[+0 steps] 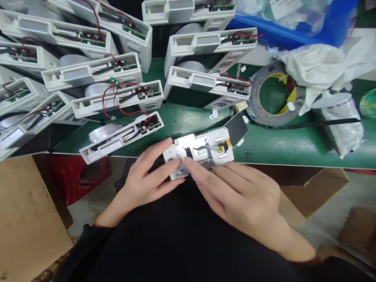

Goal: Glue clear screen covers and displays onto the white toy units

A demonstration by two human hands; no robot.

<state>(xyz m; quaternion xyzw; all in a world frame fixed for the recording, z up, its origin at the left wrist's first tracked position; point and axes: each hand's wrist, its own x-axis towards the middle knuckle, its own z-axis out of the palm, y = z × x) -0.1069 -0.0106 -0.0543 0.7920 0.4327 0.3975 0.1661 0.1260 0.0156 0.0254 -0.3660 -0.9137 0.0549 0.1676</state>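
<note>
A white device housing [202,150] is held at the front edge of the green table, its inner side up. My left hand [147,176] grips its left end, thumb and fingers around the edges. My right hand [237,188] touches it from the right, the index fingertip pressing on a black piece [188,152] near the middle and the other fingers along the lower edge. A dark screen [236,129] tilts out at the housing's upper right, joined by a flex cable with yellow tape [225,146].
Several white housings [117,100] with red wires stand on the green table [182,113] at left and centre. To the right lie a tape roll [276,94], white cloth-like material [314,66] and a plastic bag [337,117]. A blue bin [335,27] is behind.
</note>
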